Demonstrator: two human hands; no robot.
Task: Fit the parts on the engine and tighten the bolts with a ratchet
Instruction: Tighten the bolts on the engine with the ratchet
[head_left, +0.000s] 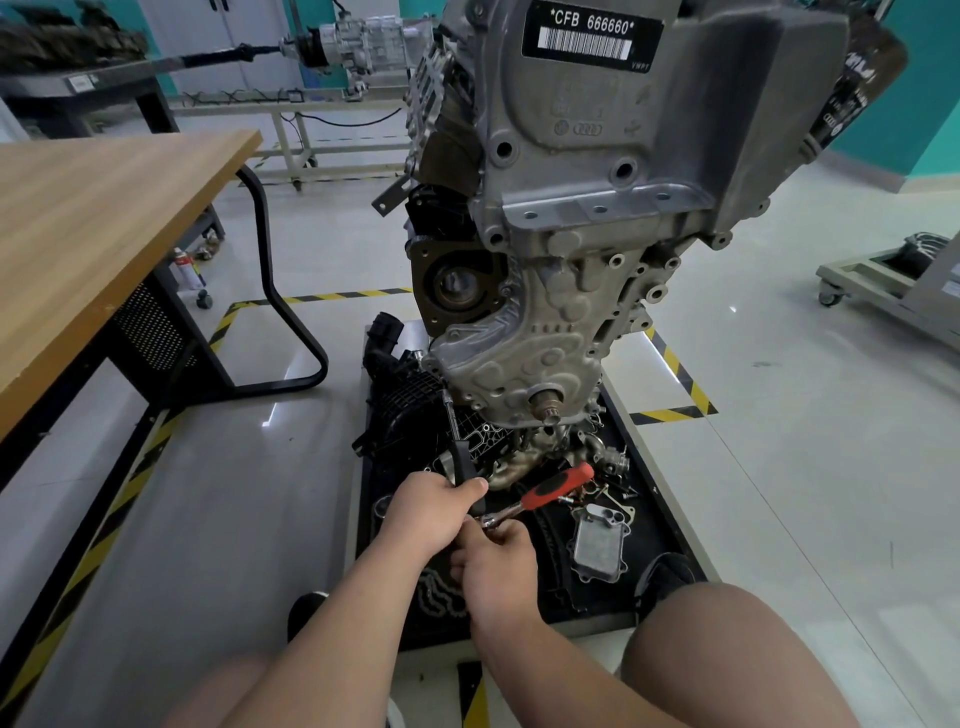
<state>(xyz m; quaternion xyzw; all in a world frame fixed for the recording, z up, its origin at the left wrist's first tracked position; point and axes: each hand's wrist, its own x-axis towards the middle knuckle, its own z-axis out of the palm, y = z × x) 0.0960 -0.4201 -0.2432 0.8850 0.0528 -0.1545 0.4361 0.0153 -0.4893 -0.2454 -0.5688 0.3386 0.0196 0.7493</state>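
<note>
Holding black-handled driver (464, 460) in left hand (431, 506) | right hand (498, 566) grips ratchet (550, 493) head, handle pointing up-right from grip | engine (571, 218) just above both

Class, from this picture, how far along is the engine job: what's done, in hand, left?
Done: the lower cover sits on the engine. In hand: left hand grips a black-handled driver, right hand holds the red-handled ratchet by its head. Left: oil cooler, chain and bolts lie on the tray, unfitted.
</note>
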